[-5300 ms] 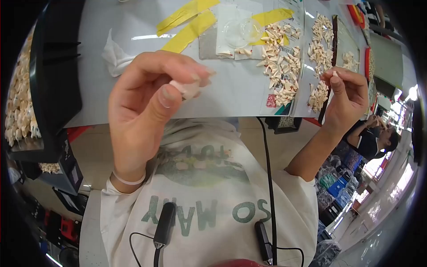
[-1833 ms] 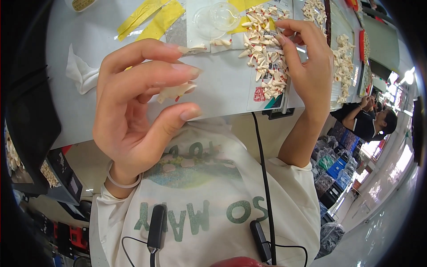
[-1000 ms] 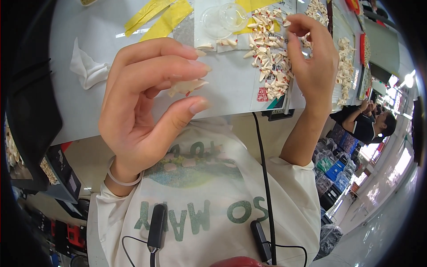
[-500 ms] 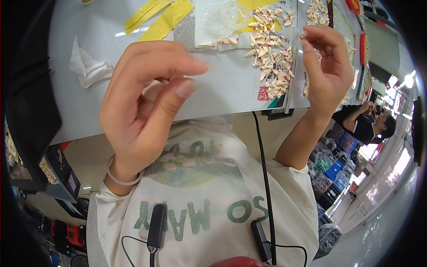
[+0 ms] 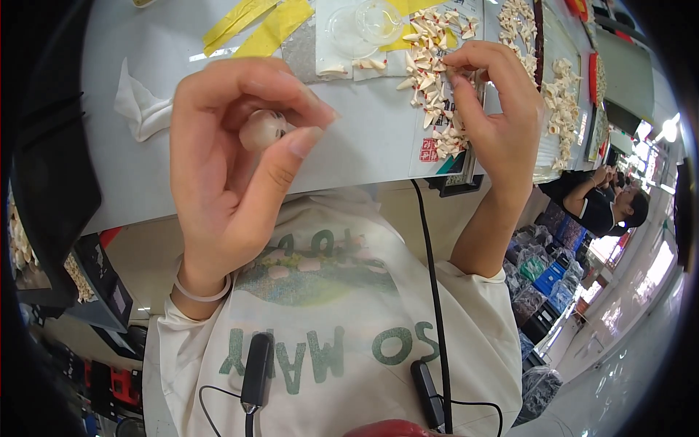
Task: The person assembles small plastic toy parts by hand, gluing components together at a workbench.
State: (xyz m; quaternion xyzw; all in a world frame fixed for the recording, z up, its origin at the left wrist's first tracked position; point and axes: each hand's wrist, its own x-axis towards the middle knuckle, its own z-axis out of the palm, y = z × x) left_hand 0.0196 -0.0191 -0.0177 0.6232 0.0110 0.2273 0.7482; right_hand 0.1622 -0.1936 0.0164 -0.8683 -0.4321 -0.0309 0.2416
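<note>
My left hand is raised over the table's near edge, its fingers curled and the thumb tip close to the index fingertip. Inside the curl sits a small rounded whitish thing with dark marks; the fingers hide the rest of it. At the right, my right hand reaches over a heap of small cream tooth-shaped pieces with red tips. Its thumb and index finger are pinched together at the heap. Whatever is between those fingertips is too small to make out.
Clear round lids lie at the back, with a few loose tooth-shaped pieces before them. Yellow tape strips and a white cloth are farther left. More pieces fill the right side. A black cable hangs in front.
My right hand has moved left onto the heap of tooth-shaped pieces. My left hand has turned slightly, so the whitish thing in its palm now shows.
</note>
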